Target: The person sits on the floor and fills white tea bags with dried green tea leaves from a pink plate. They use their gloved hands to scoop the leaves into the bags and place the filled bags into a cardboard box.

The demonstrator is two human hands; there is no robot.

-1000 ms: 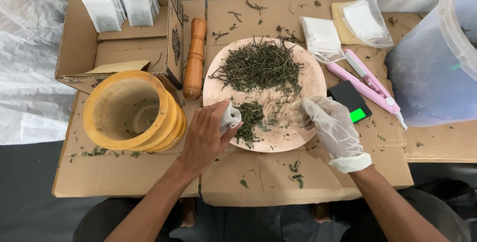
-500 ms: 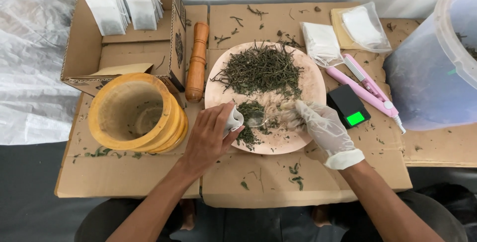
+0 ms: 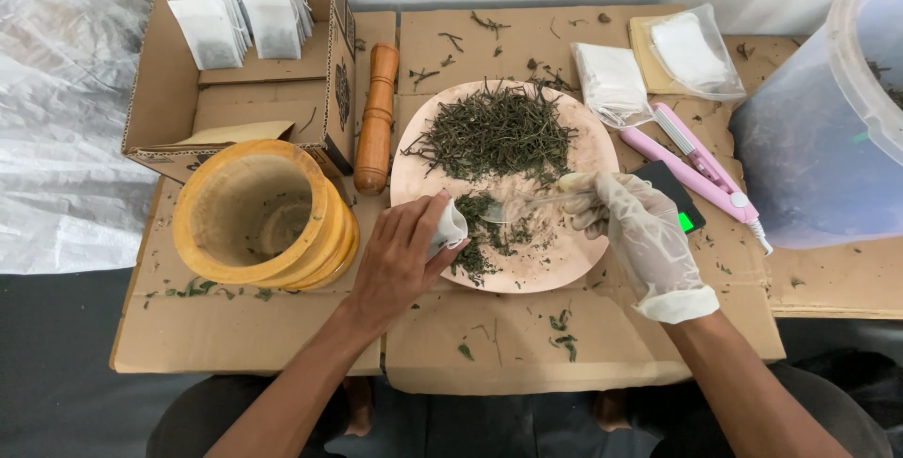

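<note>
Left hand (image 3: 400, 265): you pinch small white paper sachet (image 3: 450, 229) open.
Right hand (image 3: 635, 232): gloved, gripping clear plastic spoon (image 3: 527, 204).
Risk: a tilted spoon likely scatters dried green leaves (image 3: 494, 134) off round pink plate (image 3: 564, 260).

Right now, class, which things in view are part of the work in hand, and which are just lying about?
In use:
left hand holding small white bag
gloved right hand with spoon
round plate of dried leaves

Lying about:
wooden mortar
wooden pestle
pink sealer
cardboard box
plastic tub
</note>
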